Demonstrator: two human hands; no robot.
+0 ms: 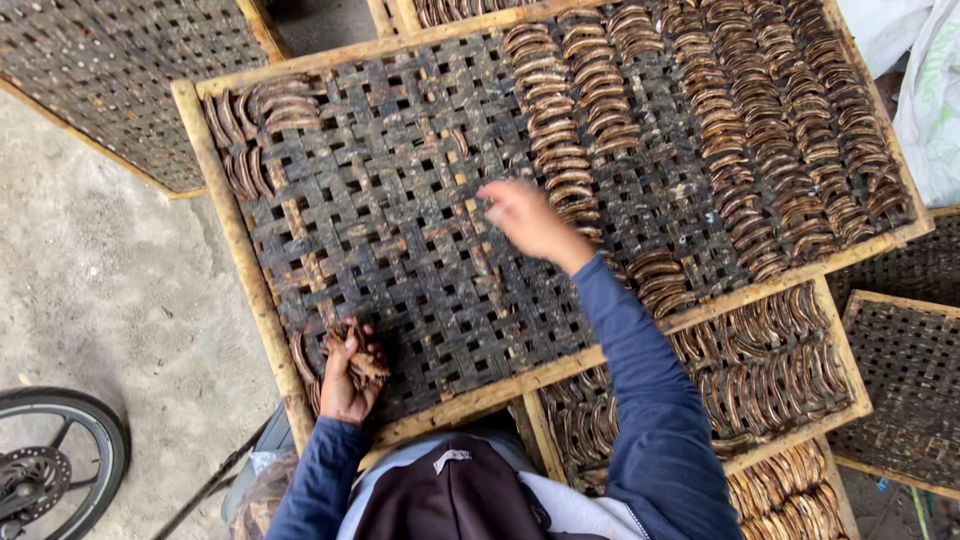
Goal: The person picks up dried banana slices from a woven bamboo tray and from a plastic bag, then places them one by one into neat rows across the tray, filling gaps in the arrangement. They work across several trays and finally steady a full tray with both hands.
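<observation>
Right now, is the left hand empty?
No: the left hand grips a bunch of brown curved strips at the near edge of the woven tray.

Bunch of curved brown strips (358, 362): dry, crescent-shaped, clumped loosely, gripped in left hand (345, 385) at near-left corner of woven tray (400, 230). Tray: dark, blackened lattice w/ pale bamboo frame, lying flat, slightly skewed. Rows of same strips (720, 130) laid edge-on, overlapping like scales, filling right half in approx. 5 columns; small cluster (260, 130) at far-left corner. Middle of lattice bare. Right hand (530, 222) blurred, over tray centre beside nearest column; contact unclear.
</observation>
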